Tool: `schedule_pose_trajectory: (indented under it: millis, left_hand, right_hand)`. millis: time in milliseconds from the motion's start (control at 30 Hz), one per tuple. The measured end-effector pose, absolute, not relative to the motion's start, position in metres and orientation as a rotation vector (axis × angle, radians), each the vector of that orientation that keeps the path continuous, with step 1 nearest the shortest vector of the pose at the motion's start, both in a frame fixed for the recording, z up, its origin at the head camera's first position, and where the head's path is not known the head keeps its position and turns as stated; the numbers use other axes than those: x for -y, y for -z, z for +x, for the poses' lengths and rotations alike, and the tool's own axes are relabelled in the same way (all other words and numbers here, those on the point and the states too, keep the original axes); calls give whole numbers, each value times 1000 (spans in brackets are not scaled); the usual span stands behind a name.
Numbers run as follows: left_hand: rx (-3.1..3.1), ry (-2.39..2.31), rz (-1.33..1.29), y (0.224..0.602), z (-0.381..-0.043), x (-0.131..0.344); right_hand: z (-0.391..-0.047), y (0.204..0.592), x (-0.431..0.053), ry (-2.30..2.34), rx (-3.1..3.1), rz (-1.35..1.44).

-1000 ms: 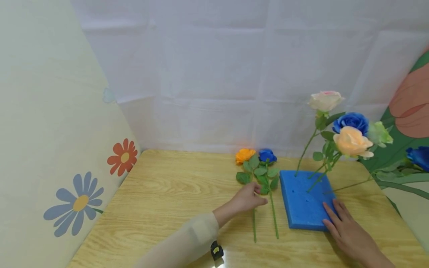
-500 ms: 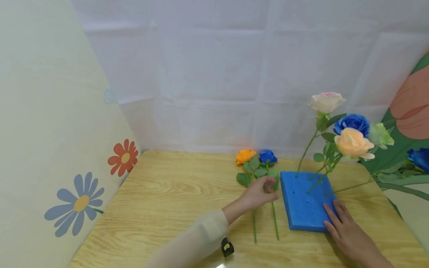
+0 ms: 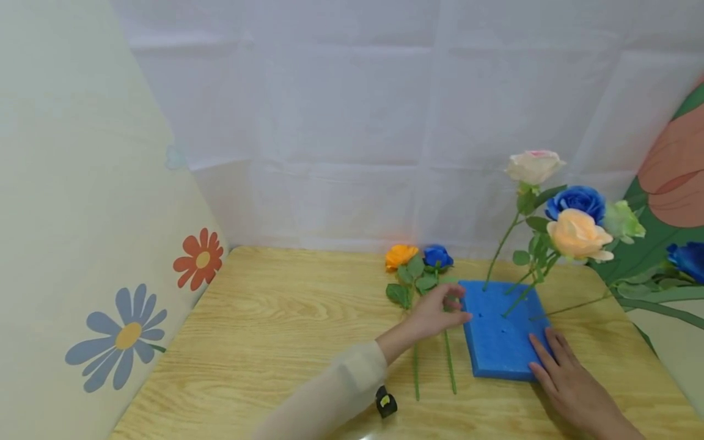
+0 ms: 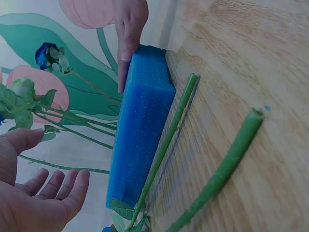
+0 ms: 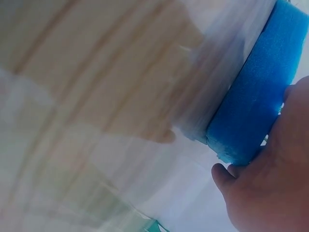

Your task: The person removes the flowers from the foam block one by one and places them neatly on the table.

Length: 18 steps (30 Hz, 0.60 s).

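Observation:
A blue foam block (image 3: 500,354) lies on the table at the right, with several artificial roses stuck in it. My left hand (image 3: 431,313) hovers by the block's left edge, over the stem of a loose blue rose (image 3: 438,256). In the left wrist view the thumb and fingers of this hand (image 4: 43,193) are spread apart with nothing between them. An orange rose (image 3: 401,257) lies beside the blue one, and both stems point toward me. My right hand (image 3: 572,385) rests with straight fingers on the block's right front corner; the right wrist view shows it against the foam (image 5: 256,92).
A white rose (image 3: 533,167), a blue rose (image 3: 577,203), a peach rose (image 3: 579,234) and a green-white rose (image 3: 623,220) rise above the block. Another blue rose (image 3: 687,261) leans far right. A small black device (image 3: 386,402) sits by the left sleeve.
My left hand has moved right, from above the orange rose's stem, across the blue rose's stem, to the block's left edge. My right hand has stayed on the block.

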<state>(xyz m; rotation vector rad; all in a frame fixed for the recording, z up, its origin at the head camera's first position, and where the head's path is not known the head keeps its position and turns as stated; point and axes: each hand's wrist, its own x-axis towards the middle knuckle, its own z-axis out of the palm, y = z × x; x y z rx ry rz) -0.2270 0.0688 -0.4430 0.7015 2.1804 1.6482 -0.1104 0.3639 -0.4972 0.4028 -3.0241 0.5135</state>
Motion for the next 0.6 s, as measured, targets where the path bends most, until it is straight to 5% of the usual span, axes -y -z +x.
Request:
schedule_pose_trajectory:
  millis: [600]
  left_hand:
    - [-2214,-1660,752,440,-236,-100]
  right_hand:
    - [-110,498,-363,-493,3054,368]
